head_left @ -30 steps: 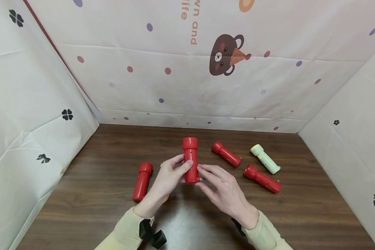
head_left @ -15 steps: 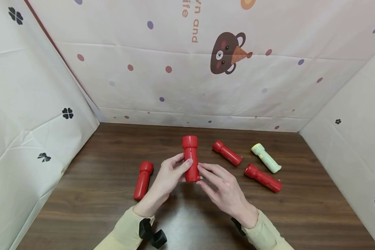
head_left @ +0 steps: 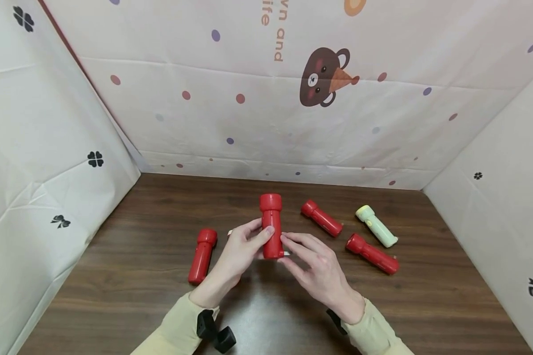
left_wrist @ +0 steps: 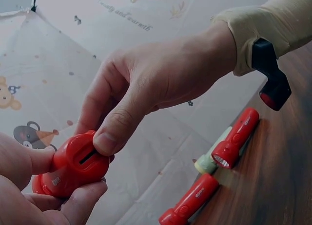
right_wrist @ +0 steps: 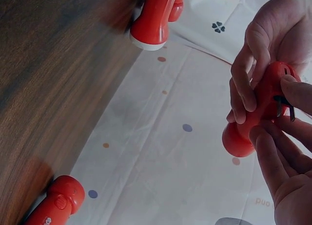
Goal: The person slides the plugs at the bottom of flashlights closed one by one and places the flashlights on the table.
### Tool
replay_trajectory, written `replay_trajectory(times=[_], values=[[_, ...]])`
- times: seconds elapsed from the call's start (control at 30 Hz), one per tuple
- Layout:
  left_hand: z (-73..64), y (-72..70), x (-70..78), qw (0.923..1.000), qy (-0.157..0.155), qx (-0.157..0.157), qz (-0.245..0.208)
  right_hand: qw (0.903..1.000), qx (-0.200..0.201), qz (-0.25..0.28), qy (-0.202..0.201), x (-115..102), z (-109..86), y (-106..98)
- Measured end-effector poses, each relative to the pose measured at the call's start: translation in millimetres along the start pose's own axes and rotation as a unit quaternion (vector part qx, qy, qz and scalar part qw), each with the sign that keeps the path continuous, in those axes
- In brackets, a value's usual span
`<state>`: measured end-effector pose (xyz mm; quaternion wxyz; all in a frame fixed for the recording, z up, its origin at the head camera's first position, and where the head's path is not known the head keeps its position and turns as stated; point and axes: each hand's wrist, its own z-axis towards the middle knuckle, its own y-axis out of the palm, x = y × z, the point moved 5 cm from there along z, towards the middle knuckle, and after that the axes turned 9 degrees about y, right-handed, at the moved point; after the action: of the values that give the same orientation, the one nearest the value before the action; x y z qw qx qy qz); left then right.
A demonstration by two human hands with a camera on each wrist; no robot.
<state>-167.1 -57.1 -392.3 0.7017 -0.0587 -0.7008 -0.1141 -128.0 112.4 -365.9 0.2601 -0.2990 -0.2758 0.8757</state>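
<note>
Upright above the table, a red flashlight (head_left: pixel 271 217) is gripped by my left hand (head_left: pixel 240 251), thumb across its front. My right hand (head_left: pixel 317 271) pinches the tail end between thumb and fingers. Metal plug prongs (right_wrist: pixel 291 112) stick out from that end in the right wrist view, beside the right thumb. The left wrist view shows a dark slot (left_wrist: pixel 87 157) in the red tail, with the right thumb on its edge.
On the brown table (head_left: pixel 160 207), a red flashlight (head_left: pixel 202 256) lies left. Two red flashlights (head_left: pixel 322 218) and a pale green flashlight (head_left: pixel 376 226) lie right. A white rim (head_left: pixel 230 233) peeks out behind the left hand. Printed cloth walls (head_left: pixel 182 123) enclose the back and sides.
Both hands keep nearly the same hold on the red flashlight. The head view shifts slightly; the prongs at the tail show a little differently.
</note>
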Motion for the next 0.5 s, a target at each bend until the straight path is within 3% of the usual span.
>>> replay_trajectory(times=[0.5], values=[[-0.7,-0.3,-0.6,1.0000,0.001,-0.008,0.001,0.9998,0.019,0.010,0.005,-1.7,-0.1,0.1]])
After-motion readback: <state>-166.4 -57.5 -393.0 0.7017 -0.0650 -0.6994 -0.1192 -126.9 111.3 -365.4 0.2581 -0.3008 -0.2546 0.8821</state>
